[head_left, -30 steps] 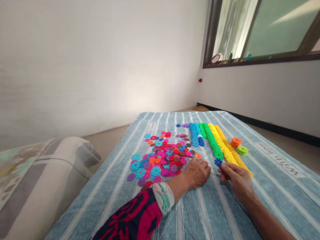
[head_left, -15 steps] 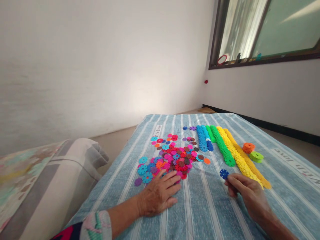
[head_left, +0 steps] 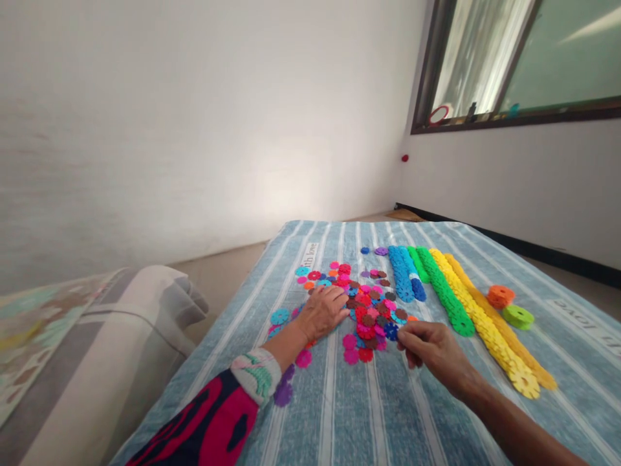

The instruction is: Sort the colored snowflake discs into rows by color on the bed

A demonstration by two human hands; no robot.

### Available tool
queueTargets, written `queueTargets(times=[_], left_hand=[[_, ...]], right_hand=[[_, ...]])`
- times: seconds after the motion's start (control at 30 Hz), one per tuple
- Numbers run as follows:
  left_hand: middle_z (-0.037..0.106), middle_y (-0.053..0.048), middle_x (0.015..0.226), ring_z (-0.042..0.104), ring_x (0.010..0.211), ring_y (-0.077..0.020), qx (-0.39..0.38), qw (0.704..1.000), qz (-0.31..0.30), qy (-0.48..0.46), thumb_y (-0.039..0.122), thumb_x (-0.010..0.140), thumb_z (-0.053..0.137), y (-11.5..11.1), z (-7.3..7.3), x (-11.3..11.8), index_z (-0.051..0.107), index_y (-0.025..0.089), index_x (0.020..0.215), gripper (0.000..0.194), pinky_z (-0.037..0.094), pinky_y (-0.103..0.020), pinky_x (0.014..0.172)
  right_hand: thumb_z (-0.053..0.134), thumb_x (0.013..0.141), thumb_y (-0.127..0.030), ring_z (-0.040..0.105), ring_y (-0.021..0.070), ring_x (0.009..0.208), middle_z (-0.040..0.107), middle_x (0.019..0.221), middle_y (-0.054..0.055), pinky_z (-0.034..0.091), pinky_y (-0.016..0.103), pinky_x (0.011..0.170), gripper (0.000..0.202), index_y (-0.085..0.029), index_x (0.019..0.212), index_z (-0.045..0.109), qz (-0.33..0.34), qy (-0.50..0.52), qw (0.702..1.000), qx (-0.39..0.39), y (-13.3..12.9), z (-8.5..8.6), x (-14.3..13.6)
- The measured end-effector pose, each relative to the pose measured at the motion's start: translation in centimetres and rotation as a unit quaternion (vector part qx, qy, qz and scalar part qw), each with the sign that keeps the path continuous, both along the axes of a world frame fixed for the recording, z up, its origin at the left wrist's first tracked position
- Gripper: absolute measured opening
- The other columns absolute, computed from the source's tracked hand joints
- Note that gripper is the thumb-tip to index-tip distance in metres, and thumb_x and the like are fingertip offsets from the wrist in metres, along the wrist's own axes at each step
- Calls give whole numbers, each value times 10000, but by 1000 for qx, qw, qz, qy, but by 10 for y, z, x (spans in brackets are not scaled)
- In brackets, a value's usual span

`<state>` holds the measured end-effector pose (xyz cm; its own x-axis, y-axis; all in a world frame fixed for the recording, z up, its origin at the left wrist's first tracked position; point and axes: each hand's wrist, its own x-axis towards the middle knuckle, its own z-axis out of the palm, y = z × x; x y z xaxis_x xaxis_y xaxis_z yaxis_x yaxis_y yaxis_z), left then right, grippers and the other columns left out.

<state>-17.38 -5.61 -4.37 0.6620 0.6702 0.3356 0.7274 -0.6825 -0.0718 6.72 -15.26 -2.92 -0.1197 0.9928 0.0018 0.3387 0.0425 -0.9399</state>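
Note:
A mixed pile of notched, snowflake-like plastic discs in pink, red, brown, blue and other colours lies on the striped cloth. My left hand rests on the pile's left part, its fingers stretched over the discs. What lies under the palm is hidden. At the pile's right edge my right hand pinches a dark blue disc between thumb and fingers. Purple discs lie beside my left sleeve.
Overlapping rows of discs lie to the right: a blue row, a green row, a yellow row and an orange-yellow row. Beyond them sit an orange stack and a lime stack. A draped bed stands at left.
My left hand has slid forward onto the pile, and some discs are spread nearer to me. My right hand has moved left to the pile's edge, still holding the dark blue disc.

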Motion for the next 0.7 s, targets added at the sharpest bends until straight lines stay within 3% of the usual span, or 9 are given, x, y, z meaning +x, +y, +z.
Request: queueTargets(times=[0.13,0.27,0.37,0.43,0.53,0.7], left_hand=[[627,-88,1159,534,1096,-262,-15,998,45,-48,402,906,409,-6,15,-20,601,225,1142,352,389,-431,996],[538,-101,1319,453,1244,-262,-54,998,13,-32,533,861,461,-51,26,-60,514,217,1269,519,355,-439,1056],[369,-115,1470,337,1341,-307,-78,997,-6,8,631,776,522,-89,20,-90,352,242,1408,761,313,-494,1081],[294,-108,1511,300,1361,-326,-87,996,14,27,639,760,536,-103,12,-103,262,268,1450,830,285,-526,1090],[288,-108,1513,297,1365,-316,-81,995,55,24,565,826,502,-104,2,-107,260,264,1452,736,285,-525,1090],[326,-138,1490,302,1364,-296,-102,988,112,11,525,881,427,-66,-5,-78,355,205,1410,622,302,-520,1084]], right_hand=[[532,762,-410,442,104,414,515,416,-21,307,222,446,306,-173,571,567,-5,28,1000,4,28,-15,-10],[524,792,-425,366,83,392,523,446,-18,238,221,415,338,-171,572,558,-14,32,999,-7,31,-27,-7],[499,824,-437,369,88,428,520,477,-11,236,227,431,380,-169,563,562,-13,30,999,5,28,-31,-4],[500,827,-441,376,92,448,512,480,-9,240,230,442,398,-171,540,549,-13,19,1000,13,27,-33,-4],[498,828,-455,369,91,449,503,481,-10,236,232,444,424,-173,512,527,-11,0,1000,16,28,-34,-4],[490,829,-484,370,97,448,497,478,-13,248,233,448,439,-175,521,539,-7,-4,1000,7,30,-36,-4]])
